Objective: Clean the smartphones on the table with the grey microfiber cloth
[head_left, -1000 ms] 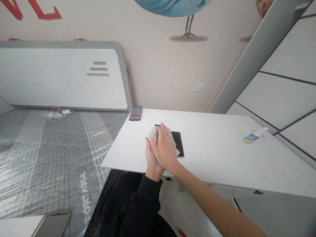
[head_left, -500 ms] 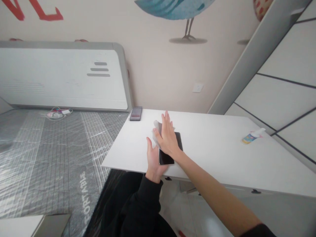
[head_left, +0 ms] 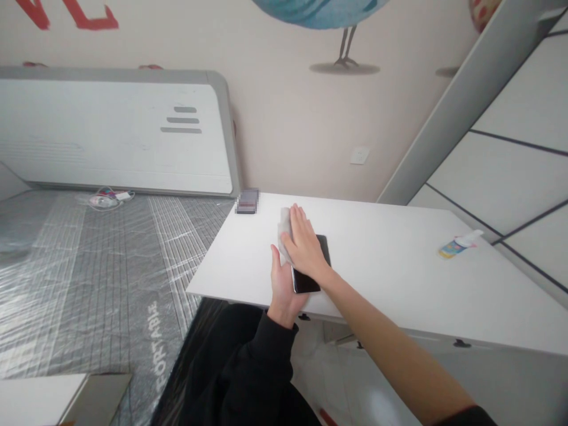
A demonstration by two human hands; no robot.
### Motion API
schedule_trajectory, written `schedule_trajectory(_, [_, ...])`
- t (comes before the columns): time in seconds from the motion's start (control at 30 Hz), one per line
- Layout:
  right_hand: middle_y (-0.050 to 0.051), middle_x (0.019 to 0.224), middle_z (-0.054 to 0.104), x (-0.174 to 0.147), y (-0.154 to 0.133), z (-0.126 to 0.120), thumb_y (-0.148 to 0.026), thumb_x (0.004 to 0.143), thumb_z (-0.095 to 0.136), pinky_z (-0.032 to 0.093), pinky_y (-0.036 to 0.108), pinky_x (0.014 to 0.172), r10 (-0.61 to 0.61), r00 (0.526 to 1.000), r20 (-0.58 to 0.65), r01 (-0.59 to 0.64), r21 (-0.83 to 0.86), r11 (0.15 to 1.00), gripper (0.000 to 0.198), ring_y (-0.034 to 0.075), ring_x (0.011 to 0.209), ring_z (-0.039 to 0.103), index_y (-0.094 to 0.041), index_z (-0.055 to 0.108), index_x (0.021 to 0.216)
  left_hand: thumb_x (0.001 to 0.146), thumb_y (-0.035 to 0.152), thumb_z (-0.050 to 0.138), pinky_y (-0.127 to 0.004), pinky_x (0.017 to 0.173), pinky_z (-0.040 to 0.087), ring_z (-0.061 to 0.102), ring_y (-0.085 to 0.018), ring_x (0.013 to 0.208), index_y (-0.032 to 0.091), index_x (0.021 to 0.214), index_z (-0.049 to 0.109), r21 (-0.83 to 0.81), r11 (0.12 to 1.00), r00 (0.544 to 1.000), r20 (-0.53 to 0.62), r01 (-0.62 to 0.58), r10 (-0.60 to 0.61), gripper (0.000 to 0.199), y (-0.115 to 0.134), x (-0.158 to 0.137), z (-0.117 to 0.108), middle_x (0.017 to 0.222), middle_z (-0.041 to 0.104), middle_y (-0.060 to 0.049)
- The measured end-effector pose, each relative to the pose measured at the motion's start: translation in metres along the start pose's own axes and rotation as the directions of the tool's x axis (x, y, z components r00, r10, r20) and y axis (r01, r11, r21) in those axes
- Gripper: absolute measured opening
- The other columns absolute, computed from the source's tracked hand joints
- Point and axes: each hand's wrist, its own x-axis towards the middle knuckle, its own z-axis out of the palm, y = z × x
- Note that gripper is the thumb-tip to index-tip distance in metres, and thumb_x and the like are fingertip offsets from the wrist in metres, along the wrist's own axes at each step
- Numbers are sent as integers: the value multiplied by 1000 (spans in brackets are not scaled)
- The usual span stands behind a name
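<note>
The right hand (head_left: 304, 251) lies flat, fingers spread close together, pressing a crumpled white cloth (head_left: 283, 234) onto a flat black rectangular phone (head_left: 310, 272) on the white surface (head_left: 390, 266). The cloth shows only beyond the fingertips. The left hand (head_left: 284, 290) steadies the phone's near end; its fingers are hidden beneath the right hand, so their grip cannot be told. A small spray bottle (head_left: 457, 244) lies well apart.

A white table (head_left: 399, 266) stands against a beige wall (head_left: 284, 106) painted with a blue bird (head_left: 323, 12). A white socket (head_left: 358, 155) sits above the table's far edge. Grey plastic-wrapped mattress (head_left: 89, 266) lies beside its left edge.
</note>
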Motion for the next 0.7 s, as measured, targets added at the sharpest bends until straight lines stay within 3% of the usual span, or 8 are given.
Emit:
schedule_trajectory(0.1, [25, 175, 22, 10, -6, -1, -26, 98, 37, 19, 57, 135, -21, 998, 63, 24, -43, 999, 73, 32, 166, 16, 6, 27, 163, 106, 69, 28, -44, 126, 40, 37, -30, 159, 18, 151, 59, -21, 1000, 1000, 2, -4, 4, 75, 4, 1, 0, 162, 55, -11])
schedule_trajectory(0.23, [22, 175, 22, -35, -27, 11, -20, 100, 36, 25, 53, 135, -142, 986, 85, 148, -73, 986, 69, 29, 166, 17, 2, 28, 165, 111, 54, 24, -32, 130, 31, 32, -17, 161, 30, 158, 51, -61, 981, 981, -74, -183, 179, 59, 3, -1, 4, 168, 47, 3])
schedule_trajectory(0.3, [17, 176, 22, -63, -32, 15, -23, 104, 35, 28, 55, 134, -194, 976, 98, 200, -62, 978, 67, 29, 166, 17, -6, 25, 168, 112, 46, 19, -26, 129, 31, 30, -11, 161, 35, 160, 47, -47, 958, 940, -216, -281, 265, 56, -5, -5, 9, 169, 43, 9])
schedule_trajectory(0.37, [14, 177, 21, -80, -30, 15, -29, 106, 37, 30, 57, 133, -243, 963, 113, 249, -37, 968, 68, 29, 166, 16, -12, 20, 170, 111, 52, 20, -22, 126, 36, 27, -11, 162, 41, 162, 43, -10, 874, 846, -254, -486, 468, 56, -10, -9, 12, 171, 38, 15])
schedule_trajectory(0.4, [13, 177, 20, -82, -27, 13, -32, 107, 37, 30, 58, 132, -252, 961, 117, 256, -24, 966, 68, 29, 166, 16, -13, 19, 170, 110, 56, 26, -25, 125, 39, 29, -14, 162, 39, 161, 44, 21, 898, 865, -259, -439, 429, 57, -9, -10, 12, 170, 42, 12])
schedule_trajectory(0.47, [15, 177, 20, -73, -17, 7, -37, 108, 35, 28, 58, 133, -220, 969, 110, 223, -8, 975, 68, 30, 166, 16, -11, 20, 170, 108, 59, 33, -35, 127, 40, 37, -24, 159, 29, 160, 48, 14, 984, 957, -229, -178, 176, 62, -4, -8, 8, 164, 52, 0])
schedule_trajectory(0.53, [17, 177, 19, -50, -5, -2, -39, 108, 34, 23, 57, 134, -142, 987, 82, 143, -15, 990, 69, 29, 166, 14, -7, 22, 169, 107, 63, 32, -42, 128, 38, 41, -28, 157, 24, 157, 53, -9, 999, 993, -105, -53, 52, 66, 1, -6, 3, 159, 58, -6])
schedule_trajectory(0.7, [20, 177, 18, 7, 5, -17, -34, 105, 35, 17, 57, 135, -15, 998, 57, 18, -58, 998, 71, 30, 167, 13, -1, 24, 167, 107, 65, 31, -44, 131, 31, 41, -28, 157, 20, 148, 63, 14, 999, 999, -12, 45, -44, 68, -1, -4, 2, 153, 64, -9])
